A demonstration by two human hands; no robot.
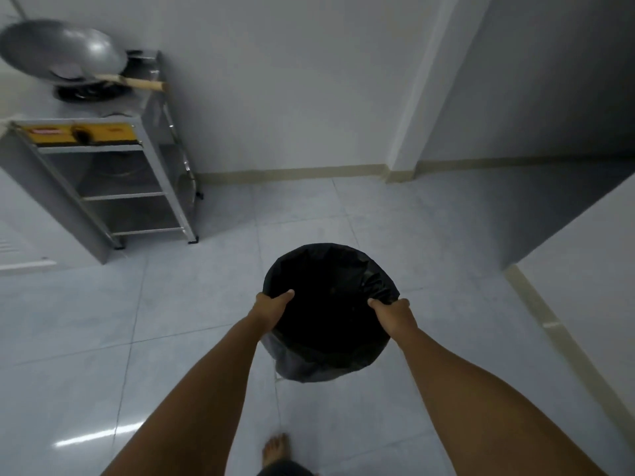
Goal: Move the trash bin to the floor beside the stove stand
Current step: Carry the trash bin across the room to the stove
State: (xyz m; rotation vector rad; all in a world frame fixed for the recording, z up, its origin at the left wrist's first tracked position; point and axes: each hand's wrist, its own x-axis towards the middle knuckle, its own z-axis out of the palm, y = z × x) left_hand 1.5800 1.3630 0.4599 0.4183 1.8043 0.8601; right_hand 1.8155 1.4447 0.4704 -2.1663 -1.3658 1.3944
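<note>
Black plastic lines the bin (330,304), which sits low in the middle of the view with its mouth facing up at the camera. Both hands are closed on its rim: the left hand (271,309) clamps the 9 o'clock edge, thumb inside the liner, and the right hand (393,314) pinches the 3 o'clock edge the same way. Each grip is tight on the rim and holds nothing else. Whether the bin's base touches the floor (171,321) cannot be told from here; it looks lifted or just off the tiles.

The stove stand (113,187) lies toward 10 o'clock from the bin, well apart from it, with a wok (62,49) on its burner. The bare floor off the stand's right legs, by the wall, is the likely target. So the carry probably runs forward and left, the left hand leading as the nearer one. The bin's long axis is upright and should stay so. A bare foot (276,448) shows at 6 o'clock, behind the bin.
</note>
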